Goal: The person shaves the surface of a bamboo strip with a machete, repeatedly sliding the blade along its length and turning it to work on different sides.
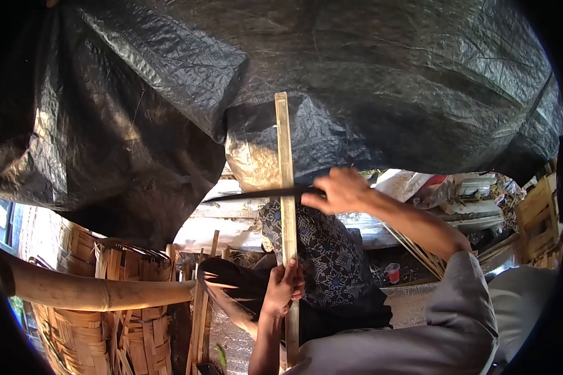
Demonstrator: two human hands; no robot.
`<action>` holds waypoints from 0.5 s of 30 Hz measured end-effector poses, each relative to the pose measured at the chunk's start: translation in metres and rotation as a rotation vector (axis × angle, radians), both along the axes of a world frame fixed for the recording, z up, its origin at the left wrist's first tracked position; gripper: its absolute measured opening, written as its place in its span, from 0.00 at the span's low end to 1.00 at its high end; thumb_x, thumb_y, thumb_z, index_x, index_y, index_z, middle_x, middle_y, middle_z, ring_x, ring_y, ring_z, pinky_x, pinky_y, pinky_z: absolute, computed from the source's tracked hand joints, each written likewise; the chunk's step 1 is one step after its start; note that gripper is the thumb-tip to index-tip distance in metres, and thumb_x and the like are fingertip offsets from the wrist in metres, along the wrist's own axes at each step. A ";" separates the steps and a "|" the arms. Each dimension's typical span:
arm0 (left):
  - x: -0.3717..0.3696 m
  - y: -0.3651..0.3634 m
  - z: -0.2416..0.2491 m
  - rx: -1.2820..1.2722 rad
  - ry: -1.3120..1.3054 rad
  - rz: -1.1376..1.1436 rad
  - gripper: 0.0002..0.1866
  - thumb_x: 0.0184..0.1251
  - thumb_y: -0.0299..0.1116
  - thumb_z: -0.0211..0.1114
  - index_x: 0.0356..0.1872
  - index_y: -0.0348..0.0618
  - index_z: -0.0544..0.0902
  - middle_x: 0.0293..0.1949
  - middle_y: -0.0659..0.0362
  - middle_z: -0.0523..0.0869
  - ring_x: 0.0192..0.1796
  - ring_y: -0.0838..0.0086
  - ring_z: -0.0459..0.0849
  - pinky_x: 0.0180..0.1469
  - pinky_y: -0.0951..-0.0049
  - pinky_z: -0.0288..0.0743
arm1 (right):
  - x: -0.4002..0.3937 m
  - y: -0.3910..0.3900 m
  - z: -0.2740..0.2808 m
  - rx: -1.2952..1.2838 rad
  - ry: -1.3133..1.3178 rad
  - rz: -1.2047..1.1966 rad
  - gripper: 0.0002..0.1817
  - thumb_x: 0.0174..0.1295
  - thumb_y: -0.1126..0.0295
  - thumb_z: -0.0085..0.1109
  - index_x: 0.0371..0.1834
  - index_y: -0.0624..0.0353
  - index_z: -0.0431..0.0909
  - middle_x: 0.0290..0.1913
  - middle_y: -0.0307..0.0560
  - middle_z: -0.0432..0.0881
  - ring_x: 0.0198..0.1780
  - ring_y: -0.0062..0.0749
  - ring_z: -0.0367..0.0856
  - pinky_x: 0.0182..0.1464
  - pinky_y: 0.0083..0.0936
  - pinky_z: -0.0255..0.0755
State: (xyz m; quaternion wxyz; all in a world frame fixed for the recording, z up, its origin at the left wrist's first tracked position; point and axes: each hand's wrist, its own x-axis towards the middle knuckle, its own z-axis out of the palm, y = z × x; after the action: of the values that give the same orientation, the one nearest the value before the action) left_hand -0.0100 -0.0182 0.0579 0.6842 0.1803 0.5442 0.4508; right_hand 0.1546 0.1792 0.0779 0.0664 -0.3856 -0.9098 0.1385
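A long, pale strip that looks like split bamboo point(284, 150) stands nearly upright in front of me. My left hand point(284, 284) is wrapped round its lower part. Above and to the right, my right hand point(339, 190) grips the handle of a long dark knife point(247, 195). The blade points left and crosses the strip at about mid-height. Whether the edge touches the strip cannot be made out. Dark patterned cloth point(331, 256) lies behind the strip, over what seems to be my lap.
Black plastic sheeting point(381, 81) hangs across the top. A thick bamboo pole point(100, 294) runs in from the left, in front of woven bamboo baskets point(75, 334). On the ground at the right are a red cup point(393, 273) and thin sticks point(419, 253).
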 end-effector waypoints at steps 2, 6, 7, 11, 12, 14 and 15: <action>0.001 0.002 0.000 -0.001 -0.002 -0.010 0.20 0.71 0.45 0.51 0.23 0.43 0.68 0.12 0.68 0.60 0.10 0.85 0.56 0.10 0.83 0.47 | -0.004 -0.030 0.000 0.019 -0.088 0.136 0.36 0.53 0.29 0.42 0.24 0.54 0.80 0.07 0.39 0.67 0.09 0.28 0.68 0.10 0.29 0.63; 0.002 -0.003 -0.007 0.044 0.036 -0.036 0.20 0.71 0.46 0.51 0.23 0.42 0.68 0.12 0.67 0.61 0.10 0.85 0.57 0.11 0.83 0.48 | -0.001 -0.022 -0.004 0.116 -0.027 0.175 0.35 0.54 0.30 0.42 0.23 0.55 0.77 0.10 0.43 0.70 0.09 0.30 0.69 0.13 0.30 0.66; 0.001 -0.007 -0.008 0.080 0.056 -0.051 0.20 0.71 0.46 0.51 0.23 0.42 0.68 0.12 0.67 0.61 0.10 0.85 0.57 0.11 0.83 0.48 | -0.001 -0.009 -0.003 0.049 0.017 0.069 0.35 0.56 0.31 0.43 0.22 0.56 0.77 0.10 0.44 0.71 0.09 0.31 0.68 0.14 0.31 0.66; -0.001 -0.007 -0.003 0.057 0.019 -0.045 0.21 0.71 0.47 0.51 0.23 0.42 0.68 0.11 0.68 0.60 0.10 0.85 0.57 0.11 0.83 0.48 | 0.001 0.034 0.001 -0.044 0.164 -0.165 0.35 0.61 0.36 0.41 0.21 0.60 0.77 0.06 0.34 0.61 0.08 0.19 0.61 0.07 0.21 0.54; -0.001 -0.006 -0.004 0.041 0.022 -0.032 0.21 0.71 0.47 0.51 0.23 0.42 0.68 0.11 0.68 0.59 0.10 0.85 0.57 0.11 0.82 0.48 | 0.001 0.025 0.001 -0.095 0.098 -0.051 0.35 0.61 0.36 0.41 0.20 0.59 0.77 0.06 0.32 0.60 0.08 0.18 0.59 0.07 0.21 0.53; -0.001 -0.009 -0.008 0.033 0.015 -0.020 0.21 0.71 0.47 0.50 0.23 0.41 0.68 0.11 0.67 0.60 0.10 0.85 0.58 0.11 0.82 0.48 | 0.000 -0.005 0.003 -0.123 0.036 0.135 0.35 0.58 0.34 0.43 0.20 0.58 0.77 0.06 0.31 0.58 0.06 0.21 0.58 0.07 0.21 0.53; 0.000 -0.007 -0.008 0.035 0.013 -0.021 0.21 0.71 0.47 0.50 0.23 0.41 0.68 0.11 0.67 0.60 0.10 0.85 0.58 0.11 0.82 0.48 | -0.002 -0.012 -0.006 -0.099 -0.066 0.190 0.33 0.53 0.31 0.47 0.24 0.53 0.80 0.08 0.37 0.66 0.08 0.27 0.65 0.10 0.31 0.61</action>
State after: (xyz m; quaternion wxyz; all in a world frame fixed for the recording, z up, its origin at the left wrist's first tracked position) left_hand -0.0102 -0.0251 0.0501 0.6822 0.2006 0.5387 0.4519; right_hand 0.1525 0.1675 0.0715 0.0038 -0.3047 -0.9360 0.1759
